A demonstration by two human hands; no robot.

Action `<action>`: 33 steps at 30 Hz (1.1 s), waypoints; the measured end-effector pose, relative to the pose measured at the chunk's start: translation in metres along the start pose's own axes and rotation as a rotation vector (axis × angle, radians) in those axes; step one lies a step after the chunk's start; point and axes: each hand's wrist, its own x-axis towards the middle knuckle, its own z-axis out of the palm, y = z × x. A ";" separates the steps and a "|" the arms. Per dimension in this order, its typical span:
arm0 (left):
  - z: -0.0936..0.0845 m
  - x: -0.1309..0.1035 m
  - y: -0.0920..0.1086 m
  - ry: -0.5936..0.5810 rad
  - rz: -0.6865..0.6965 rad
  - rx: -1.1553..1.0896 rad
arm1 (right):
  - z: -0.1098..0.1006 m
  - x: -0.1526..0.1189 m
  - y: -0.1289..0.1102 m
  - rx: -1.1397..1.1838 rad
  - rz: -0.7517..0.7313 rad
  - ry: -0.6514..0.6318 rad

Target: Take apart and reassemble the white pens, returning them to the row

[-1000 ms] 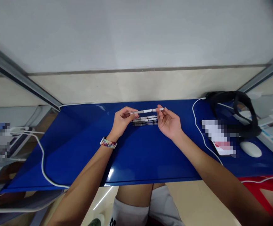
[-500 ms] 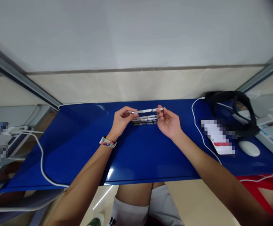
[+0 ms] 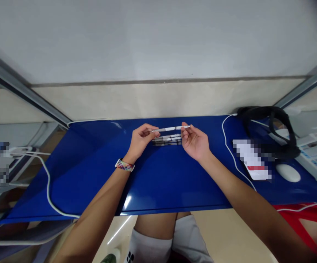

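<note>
A white and grey pen (image 3: 171, 128) is held level between my two hands, raised a little over the blue table (image 3: 158, 179). My left hand (image 3: 143, 138) pinches its grey left end between thumb and fingers. At the white right end, the fingertips of my right hand (image 3: 195, 142) close on the pen. Just below it, several similar pens (image 3: 167, 139) lie side by side on the table, their ends partly hidden by my hands. A multicoloured woven band (image 3: 124, 164) circles my left wrist.
On the right are a black strap-like headset (image 3: 270, 128), a phone-like object (image 3: 252, 160) with a blurred surface, and a white mouse (image 3: 288, 172). White cables (image 3: 226, 140) run along both sides. A pale wall (image 3: 147, 98) rises behind the table.
Both hands keep the pen in nearly the same place. The whole view has shifted very slightly.
</note>
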 end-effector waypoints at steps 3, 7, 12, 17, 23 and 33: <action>0.001 0.000 0.000 -0.001 -0.009 0.000 | 0.000 0.001 0.000 0.019 0.013 -0.021; 0.000 -0.001 -0.001 -0.003 -0.005 -0.004 | -0.003 0.002 0.000 -0.003 -0.006 -0.040; 0.000 -0.001 -0.002 -0.002 0.006 0.007 | -0.001 -0.002 0.000 -0.006 0.006 -0.003; -0.004 0.002 -0.006 0.001 0.022 0.030 | -0.002 0.003 0.005 -0.285 -0.149 -0.046; -0.017 0.009 -0.015 -0.013 0.027 0.130 | -0.019 0.016 0.011 -1.290 -0.851 -0.117; -0.019 0.010 -0.016 0.008 0.068 0.376 | -0.033 0.027 0.005 -1.672 -1.015 -0.115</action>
